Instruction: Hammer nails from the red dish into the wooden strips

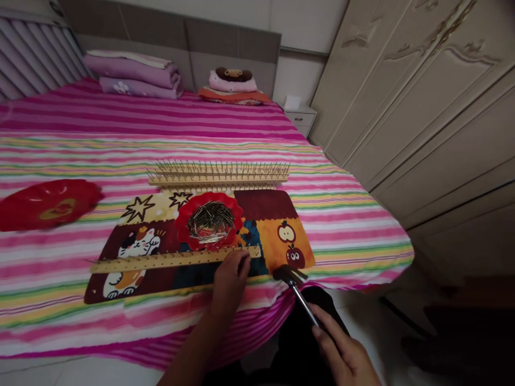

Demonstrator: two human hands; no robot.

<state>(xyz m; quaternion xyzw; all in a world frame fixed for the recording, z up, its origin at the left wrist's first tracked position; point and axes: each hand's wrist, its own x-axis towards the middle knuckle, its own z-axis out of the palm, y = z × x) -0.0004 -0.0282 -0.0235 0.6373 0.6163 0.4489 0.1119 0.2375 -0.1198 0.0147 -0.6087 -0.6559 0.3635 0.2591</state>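
Observation:
My right hand (344,346) grips a claw hammer (302,301) by its handle; the dark head is at the mat's lower right corner, beside the printed apples. Close to the right end of a wooden strip (156,261), my left hand (230,279) has its fingers pinched together at the strip. Whatever is between those fingertips is too small to make out. Several nails stand along the strip, which lies across a patterned mat (267,203). Just behind it, a red scalloped bowl (182,228) holds a heap of loose nails (211,220).
More wooden strips (219,182) with rows of upright nails lie beyond the mat. A red oval tray (24,206) is at the left on the striped bedsheet (346,225). Folded bedding (137,75) is stacked by the headboard. A wardrobe (402,91) stands at the right.

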